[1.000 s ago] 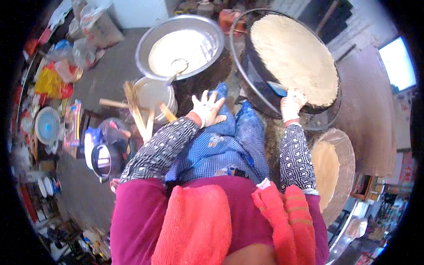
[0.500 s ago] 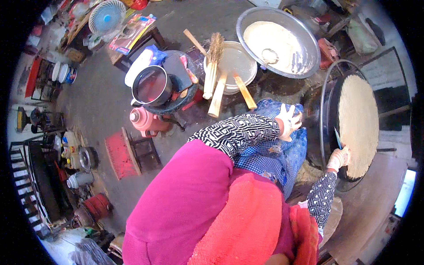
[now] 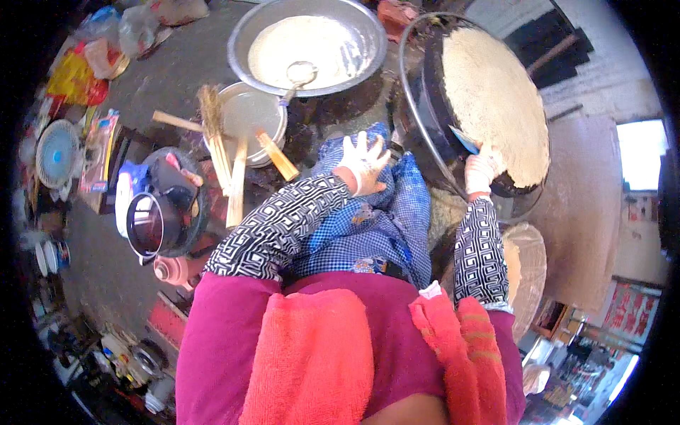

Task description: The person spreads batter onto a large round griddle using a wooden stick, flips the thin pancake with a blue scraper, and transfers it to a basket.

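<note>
1. The right hand (image 3: 480,172), in a pale glove, is closed around a thin blue-edged scraper (image 3: 464,140) and holds it against the lower left edge of the large round flatbread (image 3: 496,99).
2. The flatbread covers a dark round griddle (image 3: 432,106), which sits at about 1 o'clock from the person's lap; a thin metal hoop (image 3: 405,85) rings the griddle's left side.
3. The left hand (image 3: 363,161), also gloved, lies flat with fingers spread on the blue checked cloth (image 3: 368,227) over the knee, holding nothing.
4. At 12 o'clock stands a wide metal basin of pale batter (image 3: 312,42) with a ladle (image 3: 299,74) resting in it.
5. Just beside the basin, at 11 o'clock, is a smaller metal bowl (image 3: 248,117); wooden sticks and a straw brush (image 3: 212,134) lie across and beside it, between the left hand and the bowl.
6. At 9 o'clock a dark pot (image 3: 152,227) sits among clutter, with a pink kettle (image 3: 173,269) below it.
7. Farther out at 9 to 10 o'clock is a small blue fan (image 3: 57,152), with bags (image 3: 78,74) above it on the floor.
8. At 3 o'clock, below the griddle, a stack of finished flatbreads (image 3: 528,265) lies close to the right forearm.
9. A red towel (image 3: 312,361) lies over the lap at 6 o'clock.
</note>
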`<action>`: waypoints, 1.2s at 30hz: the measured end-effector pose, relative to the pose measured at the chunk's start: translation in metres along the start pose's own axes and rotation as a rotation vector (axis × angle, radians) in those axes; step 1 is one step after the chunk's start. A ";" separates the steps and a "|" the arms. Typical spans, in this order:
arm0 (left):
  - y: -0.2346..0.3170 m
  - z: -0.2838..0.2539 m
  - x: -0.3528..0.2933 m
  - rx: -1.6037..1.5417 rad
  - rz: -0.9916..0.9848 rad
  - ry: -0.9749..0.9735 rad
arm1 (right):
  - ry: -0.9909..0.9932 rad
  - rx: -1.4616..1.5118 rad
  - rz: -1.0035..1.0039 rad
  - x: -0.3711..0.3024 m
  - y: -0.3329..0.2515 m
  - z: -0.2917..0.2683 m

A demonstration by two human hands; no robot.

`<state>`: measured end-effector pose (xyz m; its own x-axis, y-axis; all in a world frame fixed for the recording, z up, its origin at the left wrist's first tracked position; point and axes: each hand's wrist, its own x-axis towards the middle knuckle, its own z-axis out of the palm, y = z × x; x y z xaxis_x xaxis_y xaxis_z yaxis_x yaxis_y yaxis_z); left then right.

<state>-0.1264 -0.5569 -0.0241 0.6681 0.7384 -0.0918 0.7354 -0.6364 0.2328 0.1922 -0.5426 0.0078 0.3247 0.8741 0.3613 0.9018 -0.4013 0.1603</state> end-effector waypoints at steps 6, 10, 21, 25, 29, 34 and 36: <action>0.008 -0.003 0.003 0.031 0.001 -0.069 | -0.017 0.005 0.045 -0.004 0.001 0.000; 0.013 -0.009 0.001 0.052 -0.012 -0.144 | 0.132 0.056 0.038 -0.006 0.001 0.009; -0.008 0.019 0.002 -0.037 0.075 0.135 | 0.176 0.412 -0.318 0.018 -0.005 0.029; -0.049 0.003 0.042 -0.090 0.088 0.326 | 0.221 0.330 -0.451 0.015 0.003 0.016; -0.108 -0.043 0.090 0.009 0.049 0.349 | 0.152 0.312 -0.505 0.007 -0.018 -0.015; -0.143 -0.072 0.192 0.251 0.177 0.354 | 0.224 0.352 -0.546 0.008 -0.017 -0.013; -0.146 -0.067 0.224 0.310 0.213 0.375 | 0.256 0.359 -0.558 0.007 -0.020 -0.013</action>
<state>-0.0915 -0.2837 -0.0137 0.7616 0.5785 0.2921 0.6247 -0.7752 -0.0934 0.1725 -0.5320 0.0192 -0.2502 0.8131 0.5256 0.9666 0.2410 0.0873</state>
